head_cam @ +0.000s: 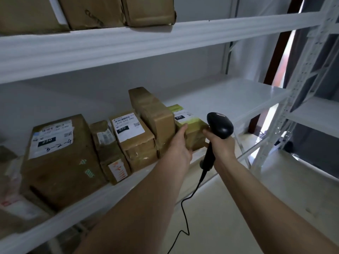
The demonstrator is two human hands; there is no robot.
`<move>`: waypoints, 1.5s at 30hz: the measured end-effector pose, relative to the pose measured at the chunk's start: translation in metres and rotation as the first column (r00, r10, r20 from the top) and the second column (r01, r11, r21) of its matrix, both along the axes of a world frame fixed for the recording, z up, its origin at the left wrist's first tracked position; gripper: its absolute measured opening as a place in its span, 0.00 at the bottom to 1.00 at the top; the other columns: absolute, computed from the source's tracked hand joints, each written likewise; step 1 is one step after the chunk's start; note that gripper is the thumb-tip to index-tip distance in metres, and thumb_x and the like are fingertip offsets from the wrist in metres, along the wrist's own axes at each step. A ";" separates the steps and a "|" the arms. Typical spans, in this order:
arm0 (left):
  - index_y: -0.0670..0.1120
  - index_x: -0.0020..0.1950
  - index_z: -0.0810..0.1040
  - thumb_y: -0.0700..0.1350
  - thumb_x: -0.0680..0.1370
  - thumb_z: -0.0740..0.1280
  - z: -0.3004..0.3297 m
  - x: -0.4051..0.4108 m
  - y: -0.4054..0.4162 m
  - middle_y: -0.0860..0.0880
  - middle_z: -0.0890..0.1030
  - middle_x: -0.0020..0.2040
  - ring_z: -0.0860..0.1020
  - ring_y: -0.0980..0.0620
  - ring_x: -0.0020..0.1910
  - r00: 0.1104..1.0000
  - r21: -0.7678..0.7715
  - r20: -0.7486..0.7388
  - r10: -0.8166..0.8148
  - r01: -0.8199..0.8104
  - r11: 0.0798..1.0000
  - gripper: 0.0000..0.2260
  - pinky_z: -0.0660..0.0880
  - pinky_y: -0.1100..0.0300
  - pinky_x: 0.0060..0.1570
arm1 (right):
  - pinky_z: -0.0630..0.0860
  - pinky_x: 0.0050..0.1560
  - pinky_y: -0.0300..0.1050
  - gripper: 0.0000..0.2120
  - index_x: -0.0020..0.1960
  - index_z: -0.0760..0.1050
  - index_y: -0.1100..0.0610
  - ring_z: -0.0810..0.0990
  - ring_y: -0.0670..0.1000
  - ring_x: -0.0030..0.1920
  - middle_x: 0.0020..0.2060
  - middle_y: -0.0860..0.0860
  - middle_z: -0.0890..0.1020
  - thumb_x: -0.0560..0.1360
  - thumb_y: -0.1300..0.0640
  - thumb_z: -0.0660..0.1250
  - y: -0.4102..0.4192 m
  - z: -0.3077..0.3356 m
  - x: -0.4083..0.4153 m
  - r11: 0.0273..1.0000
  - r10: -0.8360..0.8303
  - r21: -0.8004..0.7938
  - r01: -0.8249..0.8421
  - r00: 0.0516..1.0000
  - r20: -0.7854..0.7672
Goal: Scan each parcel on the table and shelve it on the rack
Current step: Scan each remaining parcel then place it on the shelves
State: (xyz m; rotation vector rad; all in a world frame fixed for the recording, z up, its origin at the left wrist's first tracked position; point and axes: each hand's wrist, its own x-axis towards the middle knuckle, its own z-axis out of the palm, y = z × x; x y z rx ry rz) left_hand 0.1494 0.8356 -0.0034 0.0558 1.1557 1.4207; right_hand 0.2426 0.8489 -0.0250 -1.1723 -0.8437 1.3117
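A small brown parcel with a white "220" label and yellow-green tape lies on the white rack's middle shelf, at the right end of a row of parcels. My left hand grips its left front corner. My right hand holds the handle of a black corded barcode scanner, and its fingertips touch the parcel's right side. The scanner head stands just right of the parcel.
To the left on the same shelf stand several brown parcels, among them a tall box, a "070" labelled box and a large "220" box. More boxes fill the upper shelf. The scanner cable hangs to the floor.
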 end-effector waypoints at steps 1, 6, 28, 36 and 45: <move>0.44 0.53 0.80 0.51 0.74 0.73 -0.001 -0.003 0.004 0.46 0.84 0.38 0.82 0.49 0.40 0.999 -0.007 0.023 0.026 -0.026 1.000 0.13 0.79 0.56 0.46 | 0.78 0.59 0.57 0.07 0.43 0.79 0.54 0.83 0.57 0.51 0.45 0.55 0.84 0.71 0.62 0.74 0.003 -0.002 -0.004 1.000 0.018 -0.009 -0.018 1.000 0.003; 0.44 0.43 0.77 0.50 0.74 0.74 0.000 -0.013 0.013 0.46 0.81 0.37 0.79 0.49 0.36 0.993 -0.040 0.066 0.102 -0.099 0.994 0.11 0.75 0.56 0.32 | 0.78 0.60 0.54 0.07 0.42 0.78 0.53 0.83 0.57 0.51 0.47 0.56 0.84 0.71 0.62 0.74 0.014 -0.005 -0.018 0.998 0.048 -0.037 -0.047 0.998 0.037; 0.39 0.59 0.75 0.37 0.79 0.64 -0.057 -0.124 -0.151 0.44 0.81 0.46 0.78 0.51 0.47 0.991 -0.059 0.098 0.091 -0.085 0.995 0.09 0.72 0.56 0.55 | 0.73 0.30 0.35 0.05 0.38 0.78 0.57 0.77 0.43 0.26 0.22 0.46 0.77 0.71 0.63 0.73 -0.135 -0.029 -0.109 0.923 0.385 -0.019 -0.384 0.922 0.033; 0.39 0.49 0.78 0.37 0.77 0.67 -0.072 -0.219 -0.308 0.44 0.79 0.46 0.77 0.49 0.45 0.967 -0.128 0.086 0.239 -0.228 0.965 0.03 0.76 0.55 0.41 | 0.73 0.36 0.41 0.02 0.42 0.80 0.61 0.75 0.48 0.29 0.27 0.53 0.76 0.71 0.63 0.73 -0.264 -0.034 -0.197 0.750 0.661 -0.057 -0.659 0.744 0.091; 0.39 0.46 0.75 0.35 0.77 0.66 -0.091 -0.326 -0.514 0.43 0.77 0.42 0.77 0.48 0.43 0.879 -0.158 -0.097 0.468 -0.477 0.864 0.02 0.75 0.57 0.44 | 0.75 0.37 0.43 0.04 0.38 0.81 0.58 0.75 0.49 0.29 0.27 0.53 0.77 0.71 0.63 0.74 -0.425 -0.058 -0.308 0.530 0.843 -0.084 -0.844 0.513 0.161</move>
